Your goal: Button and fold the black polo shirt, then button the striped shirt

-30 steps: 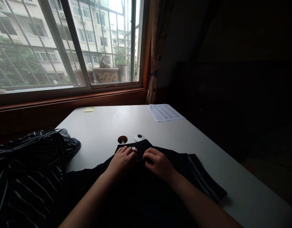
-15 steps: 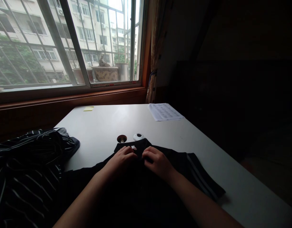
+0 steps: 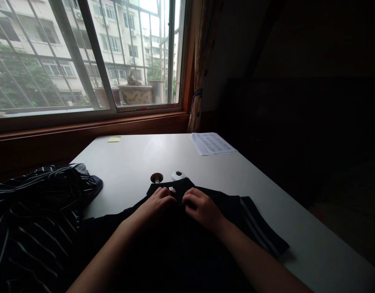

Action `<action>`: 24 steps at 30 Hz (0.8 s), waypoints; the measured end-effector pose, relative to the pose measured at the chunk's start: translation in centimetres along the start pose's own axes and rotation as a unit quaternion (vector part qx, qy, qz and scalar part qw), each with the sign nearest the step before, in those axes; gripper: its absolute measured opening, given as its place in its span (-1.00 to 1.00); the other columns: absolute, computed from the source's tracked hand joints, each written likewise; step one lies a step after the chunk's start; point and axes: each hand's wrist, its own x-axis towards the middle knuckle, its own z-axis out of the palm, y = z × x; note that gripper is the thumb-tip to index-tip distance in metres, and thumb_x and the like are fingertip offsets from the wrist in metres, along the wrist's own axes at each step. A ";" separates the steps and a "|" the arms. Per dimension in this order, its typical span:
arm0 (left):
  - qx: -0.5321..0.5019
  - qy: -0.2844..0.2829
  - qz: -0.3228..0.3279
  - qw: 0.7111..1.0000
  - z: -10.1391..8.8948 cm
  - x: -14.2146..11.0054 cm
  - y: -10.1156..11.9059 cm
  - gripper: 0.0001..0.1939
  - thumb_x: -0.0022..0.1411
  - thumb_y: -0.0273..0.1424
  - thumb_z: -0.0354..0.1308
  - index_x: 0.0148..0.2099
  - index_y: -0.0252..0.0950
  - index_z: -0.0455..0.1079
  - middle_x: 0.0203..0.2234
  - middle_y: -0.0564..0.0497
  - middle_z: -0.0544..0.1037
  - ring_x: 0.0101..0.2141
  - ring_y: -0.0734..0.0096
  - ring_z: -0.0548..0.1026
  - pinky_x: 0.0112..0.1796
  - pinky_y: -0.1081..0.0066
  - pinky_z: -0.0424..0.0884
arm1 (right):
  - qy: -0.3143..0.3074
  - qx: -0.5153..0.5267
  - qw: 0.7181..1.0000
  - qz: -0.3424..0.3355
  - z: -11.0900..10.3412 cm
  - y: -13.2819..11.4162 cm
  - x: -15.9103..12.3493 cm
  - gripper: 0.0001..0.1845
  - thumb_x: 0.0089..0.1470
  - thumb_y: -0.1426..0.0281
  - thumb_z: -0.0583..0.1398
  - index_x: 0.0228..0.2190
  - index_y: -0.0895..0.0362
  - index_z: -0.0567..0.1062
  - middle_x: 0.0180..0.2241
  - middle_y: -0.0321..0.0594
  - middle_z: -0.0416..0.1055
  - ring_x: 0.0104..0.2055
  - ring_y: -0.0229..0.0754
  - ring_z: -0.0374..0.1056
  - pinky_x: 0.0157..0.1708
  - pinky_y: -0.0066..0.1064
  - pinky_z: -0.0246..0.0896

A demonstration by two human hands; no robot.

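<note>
A dark collared shirt (image 3: 181,244) lies spread on the white table (image 3: 138,156), its collar toward the window. A small pale label shows inside the neck. My left hand (image 3: 159,200) is closed on the left side of the collar opening, fingers curled over the cloth. On the opposite side, my right hand (image 3: 202,205) pinches the collar edge between thumb and fingers. A short gap separates the two hands. The sleeve (image 3: 263,228) at the right has grey stripes and reaches toward the table's right edge. Deep shadow hides the shirt's lower part.
A heap of dark striped cloth (image 3: 37,219) lies at the left. Beyond the collar are a round cable hole (image 3: 156,178) and its white cover (image 3: 178,175). Printed sheets (image 3: 213,143) and a yellow sticky note (image 3: 114,139) lie near the far edge, below the window (image 3: 114,53).
</note>
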 end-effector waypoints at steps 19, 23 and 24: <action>0.002 0.006 0.011 1.000 0.1 0.1 -0.4 -0.77 0.31 -0.56 0.14 -0.04 -0.20 0.43 -0.09 -0.06 0.40 -0.14 0.28 0.34 -0.06 0.24 0.40 | 0.002 0.001 1.000 -0.002 0.0 -0.1 0.0 -0.72 0.00 0.66 0.18 -0.30 0.06 0.45 -0.26 -0.24 0.39 -0.20 -0.16 0.37 -0.16 -0.33 0.30; 0.001 0.017 0.001 1.000 0.2 0.1 -0.4 -0.84 0.34 -0.54 0.11 -0.10 -0.22 0.43 -0.10 -0.06 0.42 -0.14 0.27 0.32 -0.08 0.26 0.39 | 0.003 0.003 1.000 -0.003 -0.1 -0.1 0.0 -0.71 -0.01 0.67 0.19 -0.29 0.06 0.46 -0.26 -0.25 0.39 -0.20 -0.17 0.37 -0.17 -0.34 0.31; -0.006 0.021 -0.003 1.000 0.2 0.1 -0.4 -0.85 0.34 -0.53 0.10 -0.10 -0.21 0.43 -0.11 -0.05 0.42 -0.13 0.27 0.32 -0.06 0.26 0.38 | 0.005 0.003 1.000 -0.005 -0.1 -0.1 0.0 -0.71 -0.01 0.67 0.19 -0.29 0.06 0.46 -0.26 -0.25 0.39 -0.20 -0.17 0.38 -0.17 -0.34 0.31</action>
